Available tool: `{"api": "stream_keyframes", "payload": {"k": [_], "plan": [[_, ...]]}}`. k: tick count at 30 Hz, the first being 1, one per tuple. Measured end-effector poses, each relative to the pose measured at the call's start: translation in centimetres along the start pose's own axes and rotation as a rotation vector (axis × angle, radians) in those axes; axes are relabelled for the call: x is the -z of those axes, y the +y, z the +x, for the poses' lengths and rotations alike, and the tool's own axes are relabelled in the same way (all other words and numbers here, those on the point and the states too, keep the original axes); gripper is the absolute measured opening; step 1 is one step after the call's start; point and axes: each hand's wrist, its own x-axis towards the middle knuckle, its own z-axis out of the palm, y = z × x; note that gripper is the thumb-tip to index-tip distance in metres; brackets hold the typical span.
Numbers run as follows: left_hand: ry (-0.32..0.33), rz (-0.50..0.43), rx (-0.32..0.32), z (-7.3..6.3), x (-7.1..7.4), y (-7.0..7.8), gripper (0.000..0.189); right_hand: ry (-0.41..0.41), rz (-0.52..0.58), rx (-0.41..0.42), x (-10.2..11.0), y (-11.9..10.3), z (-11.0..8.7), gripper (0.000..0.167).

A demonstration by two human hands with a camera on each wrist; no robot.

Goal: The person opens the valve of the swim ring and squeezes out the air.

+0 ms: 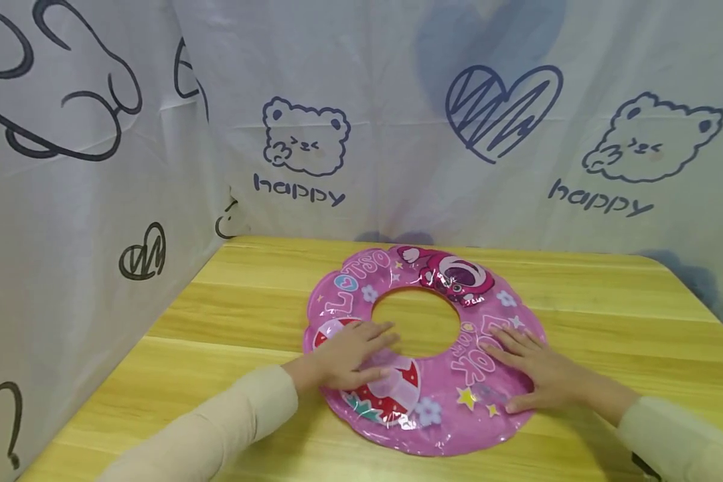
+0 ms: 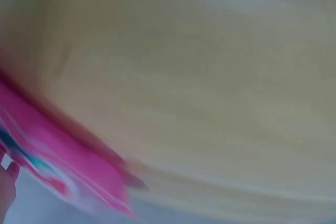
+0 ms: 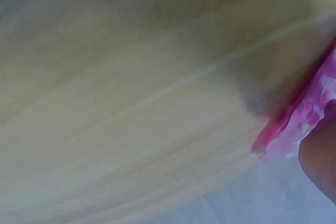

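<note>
A pink inflatable swim ring [image 1: 440, 428] with a printed bear, lettering, stars and strawberries lies flat on the wooden table, puffed up and shiny. On its left part rests my left hand [image 1: 352, 355], palm down with fingers spread toward the hole. My right hand [image 1: 539, 371] lies on the ring's right side, fingers straight and spread over the lettering. In the left wrist view, the ring's pink edge [image 2: 68, 156] shows at the lower left beside fingertips. The right wrist view catches the ring [image 3: 310, 114] at the right edge, with part of the hand against it.
The yellow wood-grain table [image 1: 217, 321] reaches back to a white cloth [image 1: 385, 134] printed with bears, hearts and the word happy. Another stretch of printed cloth hangs along the left side. A small dark object [image 1: 645, 465] shows under the right sleeve.
</note>
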Motion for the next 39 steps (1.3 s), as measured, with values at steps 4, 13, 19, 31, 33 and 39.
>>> {"api": "stream_keyframes", "payload": {"k": [4, 13, 19, 31, 33, 39], "plan": [[0.049, -0.027, 0.184, 0.5, 0.9, -3.3, 0.061, -0.020, 0.025, -0.034, 0.5, 0.4, 0.4, 0.097], [-0.042, 0.028, 0.300, 0.5, 0.4, -6.8, 0.068, -0.082, 0.076, -0.082, 1.3, 1.0, 1.4, 0.111], [-0.102, 0.001, 0.317, 0.3, -0.8, -6.4, 0.067, -0.113, 0.098, -0.088, 1.1, 1.3, 1.5, 0.111], [-0.101, 0.082, 0.351, 0.4, -1.9, -5.3, 0.069, -0.097, 0.114, -0.062, 0.5, 1.4, 1.4, 0.107], [-0.068, 0.113, 0.327, 0.2, -2.1, -4.8, 0.068, -0.103, 0.111, -0.061, 0.4, 1.4, 1.3, 0.106], [-0.023, -0.066, 0.210, -1.0, -2.7, -1.9, 0.066, -0.116, 0.114, -0.085, 0.1, 1.4, 1.4, 0.105]]}}
